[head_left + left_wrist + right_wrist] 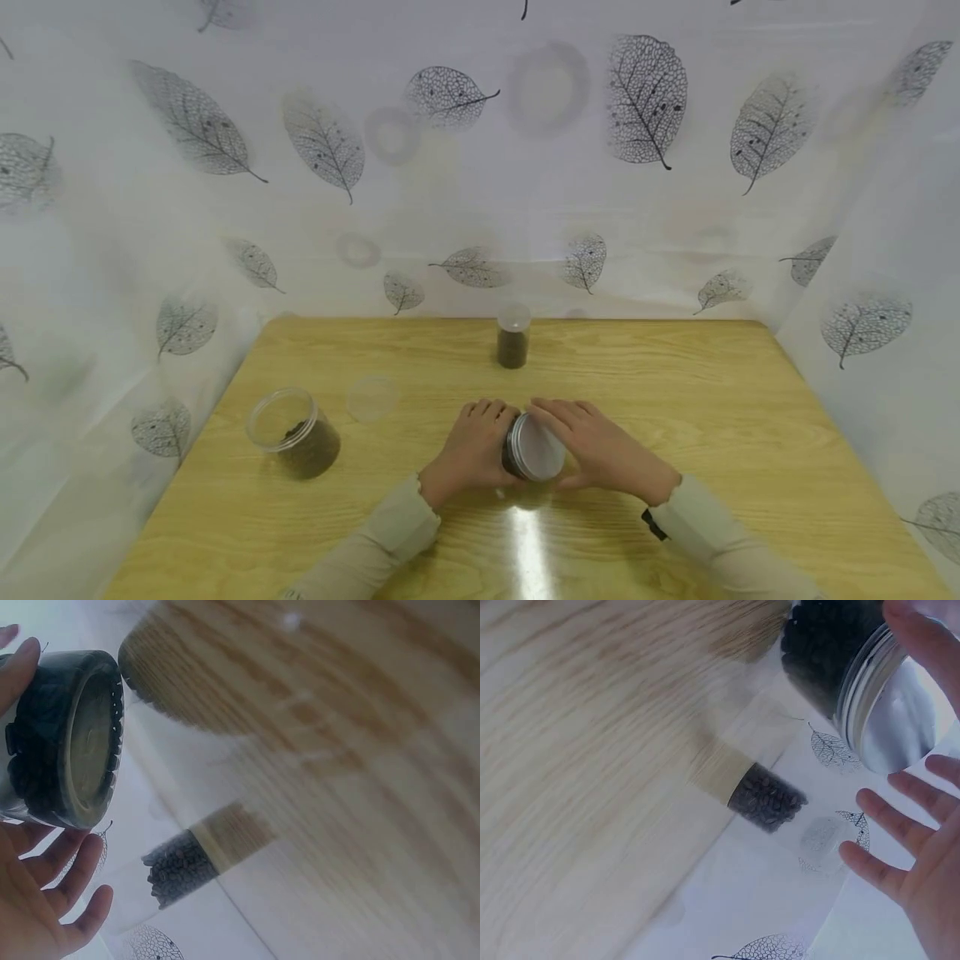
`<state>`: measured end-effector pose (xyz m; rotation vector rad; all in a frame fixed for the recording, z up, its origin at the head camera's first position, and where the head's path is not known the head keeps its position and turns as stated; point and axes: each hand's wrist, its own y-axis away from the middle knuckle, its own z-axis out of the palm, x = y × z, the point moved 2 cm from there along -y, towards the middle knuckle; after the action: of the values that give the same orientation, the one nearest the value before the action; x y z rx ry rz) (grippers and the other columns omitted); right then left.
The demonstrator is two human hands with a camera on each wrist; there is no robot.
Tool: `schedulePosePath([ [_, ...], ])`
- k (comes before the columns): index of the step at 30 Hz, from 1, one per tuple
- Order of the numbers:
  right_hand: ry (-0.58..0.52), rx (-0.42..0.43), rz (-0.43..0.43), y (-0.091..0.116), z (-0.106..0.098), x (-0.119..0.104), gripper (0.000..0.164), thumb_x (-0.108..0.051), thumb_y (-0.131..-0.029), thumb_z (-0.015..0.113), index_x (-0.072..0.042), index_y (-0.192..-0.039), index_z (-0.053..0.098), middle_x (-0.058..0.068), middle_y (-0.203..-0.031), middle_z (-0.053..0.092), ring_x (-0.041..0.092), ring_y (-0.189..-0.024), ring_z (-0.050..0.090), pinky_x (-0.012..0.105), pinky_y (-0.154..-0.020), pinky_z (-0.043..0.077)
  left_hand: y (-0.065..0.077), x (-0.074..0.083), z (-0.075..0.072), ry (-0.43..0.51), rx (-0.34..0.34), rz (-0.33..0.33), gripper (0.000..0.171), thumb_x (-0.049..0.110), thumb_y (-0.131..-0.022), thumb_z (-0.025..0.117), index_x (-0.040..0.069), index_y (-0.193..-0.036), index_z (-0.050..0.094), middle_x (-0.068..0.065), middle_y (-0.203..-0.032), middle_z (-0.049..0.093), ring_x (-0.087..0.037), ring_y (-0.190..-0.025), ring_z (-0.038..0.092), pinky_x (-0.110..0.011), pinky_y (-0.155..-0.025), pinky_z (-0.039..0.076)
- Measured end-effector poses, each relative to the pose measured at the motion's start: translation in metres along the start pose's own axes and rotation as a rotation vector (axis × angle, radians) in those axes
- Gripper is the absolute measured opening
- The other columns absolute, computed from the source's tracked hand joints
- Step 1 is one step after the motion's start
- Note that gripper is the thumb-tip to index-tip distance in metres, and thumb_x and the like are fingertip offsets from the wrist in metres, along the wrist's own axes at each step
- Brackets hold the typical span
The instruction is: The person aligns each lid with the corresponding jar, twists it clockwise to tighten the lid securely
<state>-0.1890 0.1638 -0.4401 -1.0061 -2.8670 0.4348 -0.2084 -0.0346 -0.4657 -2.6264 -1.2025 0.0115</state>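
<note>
My left hand (478,446) grips a clear jar (45,750) of dark beans, held tilted above the table with its silver top (542,450) facing right. Below the top, a ridged neck (855,682) shows in the right wrist view. Beside that top is my right hand (603,446), cupped near it with the fingers spread. Its thumb (930,652) overlaps the jar's upper end, while the other fingers appear loosely extended and apart from the jar. Whether the thumb presses on the top I cannot tell.
At the left stands a wide clear jar (309,446), uncovered and part filled with dark beans. A clear round disc (372,397) lies near it on the wooden table (660,375). A smaller clear jar (513,346) of beans stands at the back, before a leaf-patterned curtain (480,192).
</note>
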Motion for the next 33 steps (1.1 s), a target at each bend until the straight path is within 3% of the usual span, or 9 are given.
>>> schedulePosePath([
  [4, 0.064, 0.023, -0.073, 0.0, -0.001, 0.002, 0.108, -0.05, -0.056, 0.085, -0.005, -0.141, 0.037, 0.01, -0.139, 0.048, 0.026, -0.121, 0.052, 0.044, -0.096, 0.046, 0.0, 0.001, -0.002, -0.004, 0.001, 0.011, 0.091, 0.066, -0.053, 0.079, 0.014, -0.123, 0.051, 0.0, -0.113, 0.059, -0.019, -0.107, 0.055, -0.04, -0.093, 0.046],
  [10, 0.085, 0.003, -0.064, 0.0, 0.001, 0.003, 0.1, -0.051, -0.062, 0.081, -0.007, -0.141, 0.038, 0.007, -0.136, 0.052, 0.024, -0.118, 0.054, 0.042, -0.096, 0.046, 0.0, 0.001, -0.002, -0.024, 0.009, 0.013, 0.091, 0.068, -0.053, 0.078, 0.015, -0.122, 0.052, 0.0, -0.112, 0.059, -0.019, -0.106, 0.055, -0.039, -0.091, 0.046],
  [20, -0.018, -0.017, 0.071, 0.0, 0.002, -0.001, 0.1, -0.052, -0.061, 0.081, -0.005, -0.139, 0.04, 0.007, -0.132, 0.055, 0.023, -0.114, 0.057, 0.043, -0.094, 0.045, 0.0, 0.001, -0.001, -0.028, 0.036, 0.008, 0.089, 0.068, -0.051, 0.079, 0.015, -0.119, 0.053, 0.001, -0.109, 0.06, -0.018, -0.103, 0.055, -0.038, -0.089, 0.048],
  [33, -0.045, -0.024, 0.222, 0.003, 0.004, -0.009, 0.099, -0.057, -0.062, 0.079, -0.003, -0.136, 0.042, 0.011, -0.12, 0.062, 0.025, -0.107, 0.06, 0.048, -0.089, 0.048, 0.0, 0.002, 0.0, -0.031, 0.039, -0.001, 0.089, 0.068, -0.051, 0.079, 0.016, -0.118, 0.053, 0.001, -0.109, 0.059, -0.018, -0.104, 0.055, -0.039, -0.09, 0.048],
])
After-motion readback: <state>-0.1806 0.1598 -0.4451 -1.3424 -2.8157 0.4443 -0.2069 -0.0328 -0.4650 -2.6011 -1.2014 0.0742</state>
